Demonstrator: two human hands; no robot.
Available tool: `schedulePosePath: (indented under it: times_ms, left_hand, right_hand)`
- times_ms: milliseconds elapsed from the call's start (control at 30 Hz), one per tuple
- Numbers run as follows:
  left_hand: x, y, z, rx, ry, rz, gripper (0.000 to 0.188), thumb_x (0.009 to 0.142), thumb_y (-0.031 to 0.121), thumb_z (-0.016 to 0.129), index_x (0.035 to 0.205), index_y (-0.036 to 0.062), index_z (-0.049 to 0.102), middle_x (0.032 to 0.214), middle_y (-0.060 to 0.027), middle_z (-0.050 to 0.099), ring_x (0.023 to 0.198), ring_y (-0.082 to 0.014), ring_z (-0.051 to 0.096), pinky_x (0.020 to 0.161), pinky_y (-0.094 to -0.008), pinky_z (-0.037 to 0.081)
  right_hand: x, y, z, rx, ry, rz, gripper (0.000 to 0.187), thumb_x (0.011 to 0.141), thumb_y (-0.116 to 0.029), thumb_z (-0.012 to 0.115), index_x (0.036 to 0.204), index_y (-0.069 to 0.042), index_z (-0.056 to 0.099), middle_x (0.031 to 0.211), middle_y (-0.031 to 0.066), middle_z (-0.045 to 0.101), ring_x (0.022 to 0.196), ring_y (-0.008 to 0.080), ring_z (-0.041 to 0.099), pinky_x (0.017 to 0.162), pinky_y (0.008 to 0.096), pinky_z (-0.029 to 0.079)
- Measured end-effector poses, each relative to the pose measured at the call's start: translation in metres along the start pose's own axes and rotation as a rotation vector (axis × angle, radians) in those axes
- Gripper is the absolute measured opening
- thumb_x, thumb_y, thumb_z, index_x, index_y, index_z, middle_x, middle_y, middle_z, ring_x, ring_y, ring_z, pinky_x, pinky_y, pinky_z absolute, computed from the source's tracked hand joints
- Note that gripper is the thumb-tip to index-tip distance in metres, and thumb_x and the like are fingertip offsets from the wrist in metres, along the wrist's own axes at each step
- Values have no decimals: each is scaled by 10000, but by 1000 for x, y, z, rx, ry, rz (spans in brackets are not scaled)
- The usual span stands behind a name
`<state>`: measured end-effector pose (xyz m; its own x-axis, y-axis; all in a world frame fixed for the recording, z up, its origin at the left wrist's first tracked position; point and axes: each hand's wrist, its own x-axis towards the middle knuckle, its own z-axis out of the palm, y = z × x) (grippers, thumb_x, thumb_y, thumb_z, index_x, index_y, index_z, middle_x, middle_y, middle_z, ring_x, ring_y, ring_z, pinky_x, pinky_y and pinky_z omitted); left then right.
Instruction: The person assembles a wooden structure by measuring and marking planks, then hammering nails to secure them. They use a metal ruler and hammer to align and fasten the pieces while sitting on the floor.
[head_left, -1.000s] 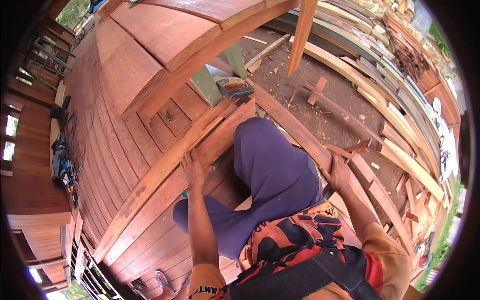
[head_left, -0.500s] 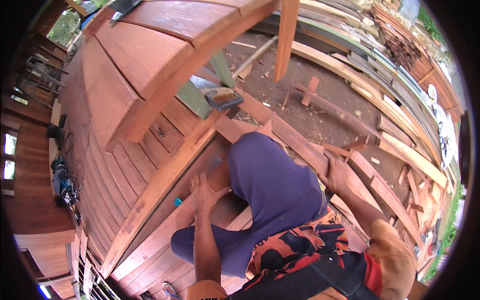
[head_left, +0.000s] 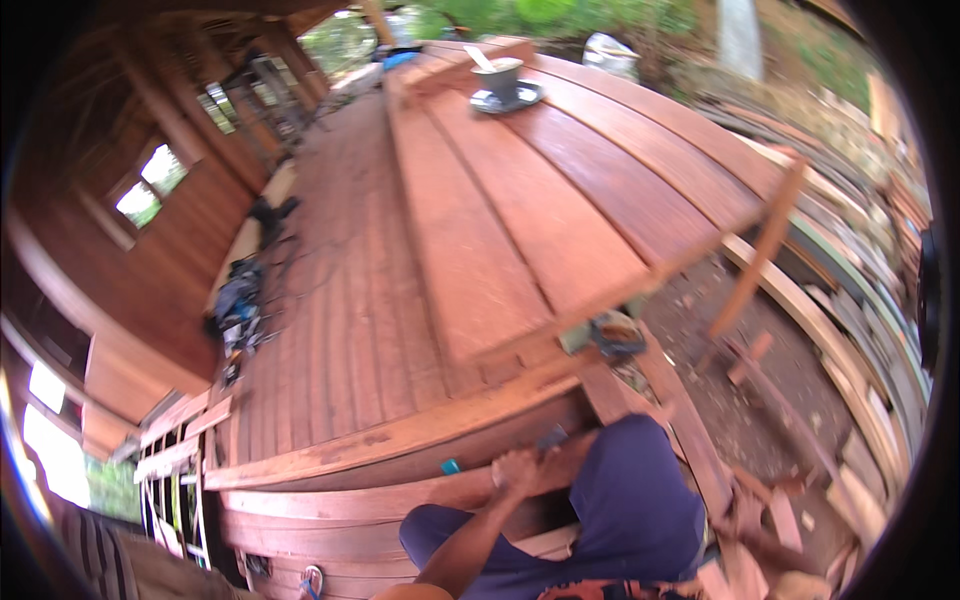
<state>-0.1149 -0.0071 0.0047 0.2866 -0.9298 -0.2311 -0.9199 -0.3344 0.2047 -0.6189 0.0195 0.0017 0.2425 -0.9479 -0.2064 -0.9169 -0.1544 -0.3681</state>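
My left hand point(head_left: 514, 472) is closed, knuckles up, in front of my bent shin, above a reddish-brown board point(head_left: 380, 500). Just beyond its fingers is a small grey, blurred object point(head_left: 552, 437); whether the hand grips it is unclear. My right hand point(head_left: 742, 515) is down beside my right knee, near reddish wood pieces point(head_left: 783, 520); its fingers are smeared by motion. A small teal object point(head_left: 451, 467) lies by the board's edge, left of my left hand. A handsaw's handle point(head_left: 618, 335) shows under the near corner of a slatted wooden table point(head_left: 590, 260).
A grey cup point(head_left: 497, 75) stands on a saucer on the table. Plank decking point(head_left: 330, 300) runs left of it, with tools and a bag point(head_left: 240, 300) along the wall. Stacked timber point(head_left: 830, 330) lies to the right. Striped cloth point(head_left: 110, 560) shows at the lower left.
The view has swung up and left, bringing the tabletop and cup into sight. My left hand has gone from spread fingers to closed. My right hand has lowered beside the knee.
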Motion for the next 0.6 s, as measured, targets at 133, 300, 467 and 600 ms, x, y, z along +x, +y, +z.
schedulePosePath:
  times_ms: [133, 300, 467, 600]
  left_hand:
    - [0, -6, 2, -52, 33, 40, 693, 970, 730, 465, 911, 111, 772, 860, -199, 753, 826, -400, 752, 765, -551, 593]
    - [25, -1, 0, -61, 35, -4, 684, 964, 728, 481, 891, 103, 747, 831, -175, 748, 786, -377, 748, 715, -549, 587]
    - [38, -11, 6, -111, 110, 4, 644, 972, 696, 499, 972, 112, 771, 913, -197, 747, 925, -360, 738, 805, -557, 576]
    - [41, 3, -11, -61, 33, -83, 632, 966, 683, 524, 848, 109, 761, 871, -209, 742, 924, -378, 739, 804, -577, 570]
  right_hand:
    - [4, -22, -3, -67, 350, -291, 697, 886, -376, 749, 1459, -29, 558, 1189, 237, 675, 1058, 322, 671, 872, 414, 534]
    - [-5, 15, 0, -66, -484, 187, 932, 949, -615, 523, 1679, -180, 140, 1646, 210, 374, 903, 266, 707, 731, 505, 549]
    - [12, -5, -14, 26, 84, -152, 767, 988, -467, 549, 1619, -111, 295, 1086, 171, 703, 869, 249, 684, 715, 459, 550]
    - [25, 6, -21, 42, 17, -124, 729, 987, -444, 555, 1588, -101, 327, 1080, 178, 708, 878, 252, 689, 723, 458, 551]
